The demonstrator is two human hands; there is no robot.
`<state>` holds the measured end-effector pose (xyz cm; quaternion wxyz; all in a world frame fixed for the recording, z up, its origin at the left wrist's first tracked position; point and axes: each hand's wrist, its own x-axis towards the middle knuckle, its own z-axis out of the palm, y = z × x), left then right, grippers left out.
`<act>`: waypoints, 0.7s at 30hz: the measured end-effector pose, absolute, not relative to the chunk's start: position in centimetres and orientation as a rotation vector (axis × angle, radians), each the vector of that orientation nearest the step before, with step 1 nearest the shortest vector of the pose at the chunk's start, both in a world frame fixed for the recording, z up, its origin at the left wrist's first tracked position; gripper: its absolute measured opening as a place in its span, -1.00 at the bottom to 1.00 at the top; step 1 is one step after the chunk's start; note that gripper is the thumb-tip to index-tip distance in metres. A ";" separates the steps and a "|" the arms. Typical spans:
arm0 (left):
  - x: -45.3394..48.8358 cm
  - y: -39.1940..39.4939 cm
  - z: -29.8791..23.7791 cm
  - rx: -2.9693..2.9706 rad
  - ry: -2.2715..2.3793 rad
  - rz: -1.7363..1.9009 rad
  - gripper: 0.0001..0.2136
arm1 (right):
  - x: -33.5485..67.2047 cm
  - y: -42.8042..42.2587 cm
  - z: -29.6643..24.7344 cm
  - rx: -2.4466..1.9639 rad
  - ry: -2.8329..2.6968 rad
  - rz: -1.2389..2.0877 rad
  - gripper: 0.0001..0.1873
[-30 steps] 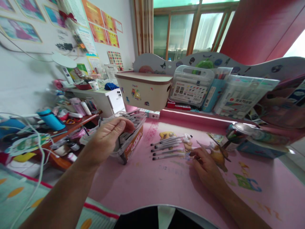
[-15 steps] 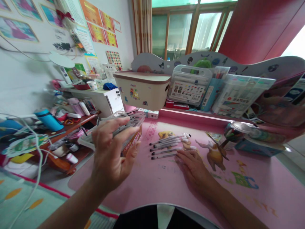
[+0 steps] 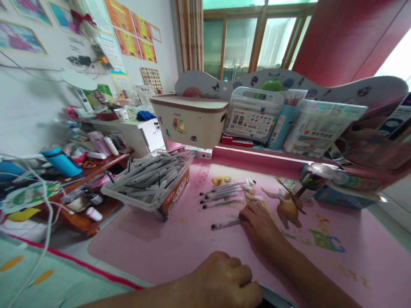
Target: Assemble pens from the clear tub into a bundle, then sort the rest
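Note:
My right hand point(image 3: 260, 224) rests on the pink desk point(image 3: 180, 252), its curled fingers gripping the right end of a clear pen point(image 3: 226, 224) with a black tip. That pen lies nearer to me than a small row of similar pens point(image 3: 221, 195). Low in the head view, my left hand point(image 3: 229, 282) is closed at the desk's front edge, its knuckles towards me; whatever its fingers hold, if anything, is hidden. To the left stands a clear plastic tub point(image 3: 154, 203), heaped with pen barrels point(image 3: 157, 173).
A lidded cream bin point(image 3: 192, 124), a marker case point(image 3: 253, 117) and another pen box point(image 3: 324, 128) stand on the shelf behind the desk. At the right are a jar of pens point(image 3: 316, 177) and a blue box point(image 3: 346, 197). A cluttered shelf point(image 3: 93, 175) is beyond the left side.
My left hand has moved from in front of the tub down and right to the desk's front edge, closing. Under my right hand, one pen has come nearer to me, apart from the row.

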<state>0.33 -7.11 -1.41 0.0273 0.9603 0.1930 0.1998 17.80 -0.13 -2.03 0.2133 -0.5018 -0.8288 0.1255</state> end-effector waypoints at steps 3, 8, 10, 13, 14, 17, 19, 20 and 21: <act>0.4 -6.3 -0.4 2.589 0.887 0.520 -0.95 | 18.4 -0.1 -1.9 -1.393 -2.113 0.552 -0.89; 0.7 -3.2 1.8 1.675 1.080 0.627 -0.84 | 19.3 -0.4 -0.8 -1.321 -1.821 0.950 -0.81; 1.3 -2.0 1.8 1.325 0.989 0.734 -0.68 | 19.3 -0.6 -0.6 -1.269 -1.723 1.111 -0.80; 2.4 -0.9 1.3 1.052 0.862 0.888 -0.64 | 18.9 -0.8 -0.9 -1.140 -1.500 1.431 -0.79; 2.8 -0.7 1.1 1.023 0.855 0.934 -0.68 | 18.8 -0.9 -1.1 -1.097 -1.395 1.538 -0.78; 3.4 -0.6 0.6 1.052 0.893 1.003 -0.76 | 18.5 -0.9 -1.6 -1.023 -1.145 1.741 -0.71; 3.4 -0.6 0.3 1.110 0.902 1.027 -0.78 | 18.4 -0.8 -1.5 -1.034 -1.130 1.776 -0.65; 3.4 -0.6 0.2 1.133 0.903 1.039 -0.79 | 18.3 -0.8 -1.4 -1.048 -1.152 1.776 -0.62; 3.3 -0.6 0.1 1.146 0.906 1.051 -0.80 | 18.3 -0.8 -1.2 -1.060 -1.179 1.778 -0.60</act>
